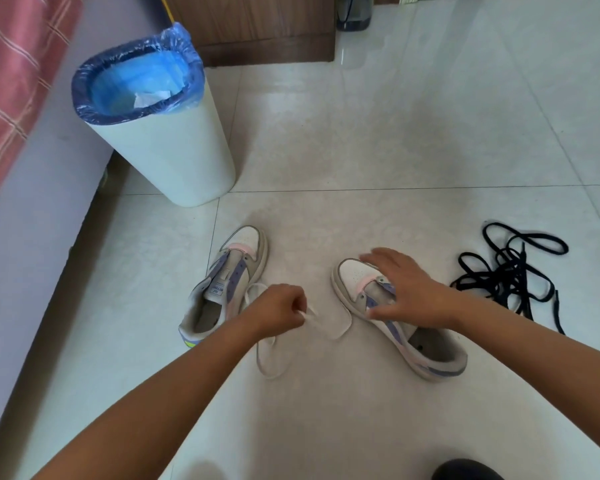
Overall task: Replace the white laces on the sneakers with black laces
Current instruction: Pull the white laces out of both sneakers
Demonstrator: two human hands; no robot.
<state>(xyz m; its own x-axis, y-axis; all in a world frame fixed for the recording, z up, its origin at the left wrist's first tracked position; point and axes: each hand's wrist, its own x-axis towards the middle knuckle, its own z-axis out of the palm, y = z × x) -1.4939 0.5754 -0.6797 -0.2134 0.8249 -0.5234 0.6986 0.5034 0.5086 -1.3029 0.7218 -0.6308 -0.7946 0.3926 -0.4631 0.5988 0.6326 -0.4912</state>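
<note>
Two white, grey and purple sneakers stand on the tiled floor, toes pointing away from me. The left sneaker (227,285) has no lace in its eyelets. My left hand (280,308) is curled into a fist between the shoes and grips a white lace (329,329), which loops loosely on the floor toward the right sneaker (426,351). My right hand (407,291) lies over the top of the right sneaker with fingers spread, hiding its eyelets. A tangle of black laces (509,271) lies on the floor to the right of it.
A white bin (174,161) with a blue plastic liner stands behind the left sneaker. A bed edge with a pink checked cover (11,91) runs along the left. A wooden cabinet (257,26) is at the back. A dark object (464,471) shows at the bottom edge.
</note>
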